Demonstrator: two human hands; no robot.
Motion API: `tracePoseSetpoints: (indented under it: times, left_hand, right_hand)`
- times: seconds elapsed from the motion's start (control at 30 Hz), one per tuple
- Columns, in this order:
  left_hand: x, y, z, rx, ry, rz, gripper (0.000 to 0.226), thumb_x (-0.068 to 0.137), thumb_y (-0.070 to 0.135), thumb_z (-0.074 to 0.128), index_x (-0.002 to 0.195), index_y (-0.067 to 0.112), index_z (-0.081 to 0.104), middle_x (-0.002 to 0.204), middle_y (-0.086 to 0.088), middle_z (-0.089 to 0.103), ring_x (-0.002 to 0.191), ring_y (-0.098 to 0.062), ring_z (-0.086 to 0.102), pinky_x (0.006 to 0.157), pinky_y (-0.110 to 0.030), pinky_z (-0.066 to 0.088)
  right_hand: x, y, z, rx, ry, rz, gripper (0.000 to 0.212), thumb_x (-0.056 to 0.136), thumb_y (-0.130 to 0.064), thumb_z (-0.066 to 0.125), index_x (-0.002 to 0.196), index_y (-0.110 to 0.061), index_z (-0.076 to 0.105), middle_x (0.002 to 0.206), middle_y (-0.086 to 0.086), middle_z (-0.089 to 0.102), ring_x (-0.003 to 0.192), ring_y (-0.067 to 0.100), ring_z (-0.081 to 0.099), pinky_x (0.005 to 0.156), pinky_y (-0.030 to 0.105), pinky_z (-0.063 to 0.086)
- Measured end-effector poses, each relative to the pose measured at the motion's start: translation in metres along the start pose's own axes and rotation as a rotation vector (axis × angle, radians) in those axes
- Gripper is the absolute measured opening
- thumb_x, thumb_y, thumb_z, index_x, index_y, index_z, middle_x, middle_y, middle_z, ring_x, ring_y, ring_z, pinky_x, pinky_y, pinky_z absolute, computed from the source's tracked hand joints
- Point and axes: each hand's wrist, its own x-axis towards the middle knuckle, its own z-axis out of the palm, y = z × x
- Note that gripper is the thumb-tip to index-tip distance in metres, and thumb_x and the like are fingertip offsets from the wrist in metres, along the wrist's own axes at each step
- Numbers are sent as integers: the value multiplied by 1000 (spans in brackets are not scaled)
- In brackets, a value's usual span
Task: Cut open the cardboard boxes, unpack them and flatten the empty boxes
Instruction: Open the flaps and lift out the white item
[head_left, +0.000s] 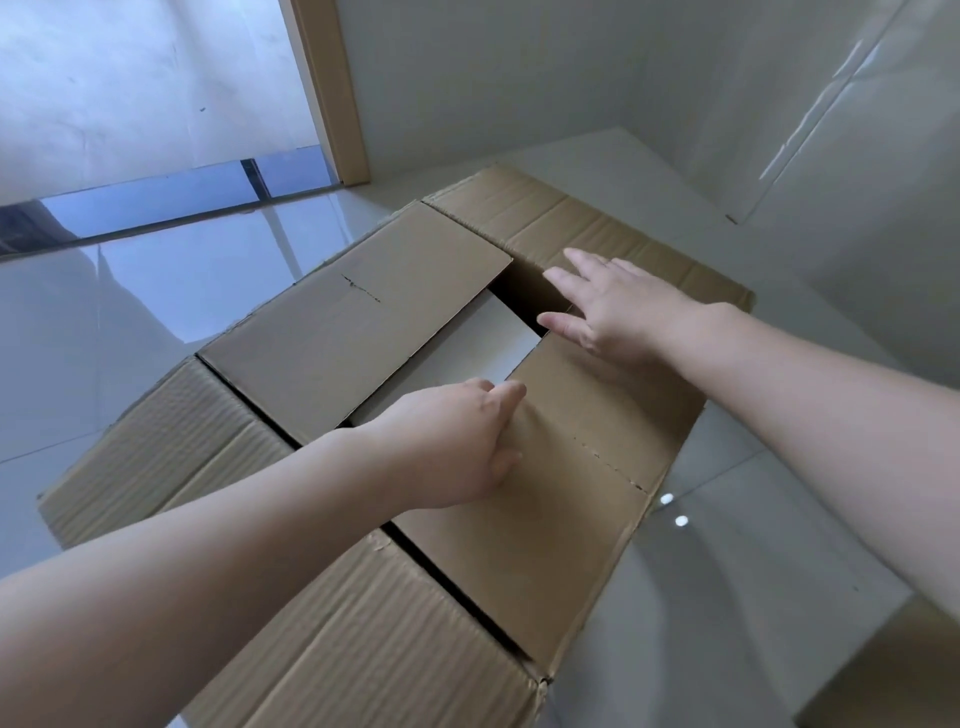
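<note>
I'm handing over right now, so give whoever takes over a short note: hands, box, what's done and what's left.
Left hand: fingers curled over the inner edge of the near flap, gripping it.
Right hand: open, fingers straight, resting at the far end of the same flap by the gap.
Box: on the tiled floor, top flaps unsealed; the far flap is still lying down. Something white shows through the gap between the flaps.
Done: box cut open.
Left: fold the flaps back, take out the contents, flatten the box. A second piece of cardboard shows at lower right; its state cannot be told.
</note>
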Motion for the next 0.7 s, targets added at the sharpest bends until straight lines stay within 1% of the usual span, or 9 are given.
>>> tracePoseSetpoints:
  times: [0.1,0.17,0.27,0.33,0.43,0.5,0.57,0.6,0.7]
  left_hand:
    - [-13,12,-17,38,115,46,45,92,46,45,129,21,36,118,0,47,99,-23,53,81,-39,49]
    - [-25,24,-32,18,225,120,44,91,47,45,126,21,39,118,0,48,100,-22,53,81,-39,49]
    - [-43,48,-53,-126,324,258,43,91,47,45,126,23,41,121,4,50,101,-20,55,81,-39,49]
    - [-52,66,-61,-272,349,373,39,93,44,45,126,24,43,117,6,54,99,-17,55,80,-32,46]
    - [-53,91,-57,-458,276,534,33,97,38,40,127,25,45,105,10,57,88,-6,48,66,-11,36]
    - [-48,103,-43,-490,187,600,32,99,34,37,129,25,44,108,10,57,89,-6,48,68,-7,35]
    - [-37,111,-26,-434,118,641,37,99,32,37,135,25,40,120,9,54,100,-13,52,79,-22,45]
    - [-30,113,-16,-392,77,648,43,98,34,37,140,26,35,131,8,49,109,-17,50,89,-28,44]
    - [-9,114,15,-260,-7,678,60,97,42,37,150,28,13,157,6,17,139,-18,23,108,-28,23]
  right_hand:
    - [-8,-20,-23,-11,13,-72,70,94,-62,23,150,-21,19,159,12,10,145,23,11,117,37,9]
    - [-20,-29,-46,34,1,-69,67,92,-65,23,147,-26,28,158,7,15,143,24,19,113,37,17]
    - [-45,-32,-84,11,-48,-79,64,87,-70,21,129,-29,46,148,2,33,130,26,40,103,41,36]
    - [-66,-30,-106,-58,-116,-99,67,83,-74,20,122,-28,50,138,-1,42,121,24,48,98,46,41]
    - [-96,-22,-121,-133,-214,-71,75,76,-78,19,122,-28,51,131,-4,50,113,21,53,94,46,45]
    - [-114,-15,-118,-185,-278,-47,72,79,-75,23,124,-26,50,128,-3,53,112,22,54,93,44,46]
    - [-128,-7,-103,-249,-342,-12,62,87,-68,31,128,-25,46,132,-2,51,115,24,52,93,44,46]
    - [-135,-4,-92,-267,-373,16,58,89,-65,34,130,-25,45,132,-1,50,115,25,52,93,44,46]
    - [-149,1,-56,-239,-448,80,50,93,-57,36,127,-23,44,128,3,49,114,27,51,92,44,45]
